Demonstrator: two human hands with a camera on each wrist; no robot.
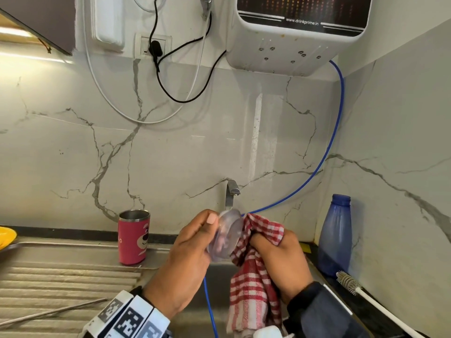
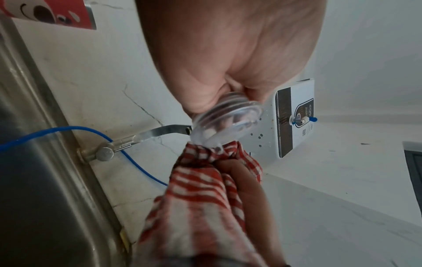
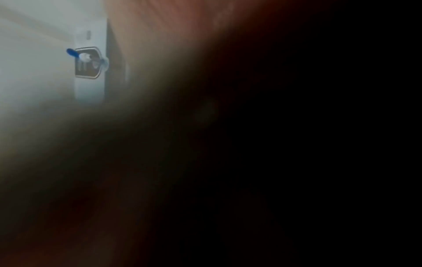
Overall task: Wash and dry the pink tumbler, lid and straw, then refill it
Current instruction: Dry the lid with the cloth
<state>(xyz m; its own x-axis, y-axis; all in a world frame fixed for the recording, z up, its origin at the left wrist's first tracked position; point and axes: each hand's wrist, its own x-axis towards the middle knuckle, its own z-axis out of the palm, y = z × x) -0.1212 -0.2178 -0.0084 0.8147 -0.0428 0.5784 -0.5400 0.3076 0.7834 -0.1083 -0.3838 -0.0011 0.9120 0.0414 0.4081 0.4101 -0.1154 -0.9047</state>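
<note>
My left hand grips the clear round lid above the sink, thumb on its upper rim. In the left wrist view the lid shows its threaded neck between my fingers. My right hand holds a red-and-white checked cloth bunched against the lid's right face; the cloth hangs down over the sink. The pink tumbler with a bear face stands upright and uncovered on the drainboard, left of my hands. A thin metal straw lies on the ribbed drainboard at lower left. The right wrist view is mostly dark and blurred.
A steel tap juts from the wall just behind the lid. A blue hose runs from the wall-mounted water purifier down into the sink. A blue bottle and a white bottle brush sit at right.
</note>
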